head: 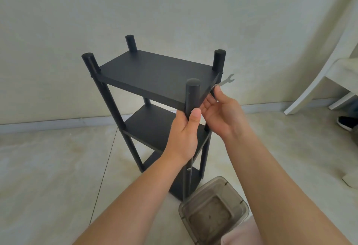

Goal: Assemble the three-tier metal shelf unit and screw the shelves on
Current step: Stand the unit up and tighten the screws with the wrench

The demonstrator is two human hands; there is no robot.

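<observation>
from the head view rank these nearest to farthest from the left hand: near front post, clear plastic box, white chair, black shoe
From the left hand:
1. Near front post, in its grip.
2. Clear plastic box, on the floor below, to the right.
3. White chair, far right by the wall.
4. Black shoe, at the right edge.

Soft even daylight, faint shadows, wide-angle edge bending

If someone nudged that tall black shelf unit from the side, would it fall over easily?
Probably fairly easily: the shelf unit is tall and narrow, standing on slim posts on smooth floor tiles. It likely feels stiff, since three shelves tie the posts together. The left hand gripping the near post suggests it needs steadying.
</observation>
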